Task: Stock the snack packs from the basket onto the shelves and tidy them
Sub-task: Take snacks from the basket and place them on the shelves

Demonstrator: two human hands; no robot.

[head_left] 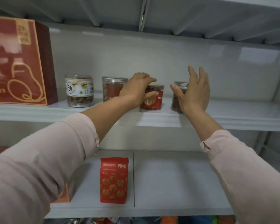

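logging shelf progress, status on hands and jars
Left hand grips red-labelled clear plastic jar on upper white shelf. Right hand open before dark-filled clear jar. Nothing in the way.

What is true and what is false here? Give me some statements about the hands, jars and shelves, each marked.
1. The left hand grips the red-label jar. True.
2. The right hand holds a bottle. False: it is open, fingers straight, in front of the rightmost jar.
3. The white-label jar stands beside the red box. True.
4. The red box stands at the right end of the upper shelf. False: it stands at the left end.
5. The red pouch shares the upper shelf. False: it is on the lower shelf.
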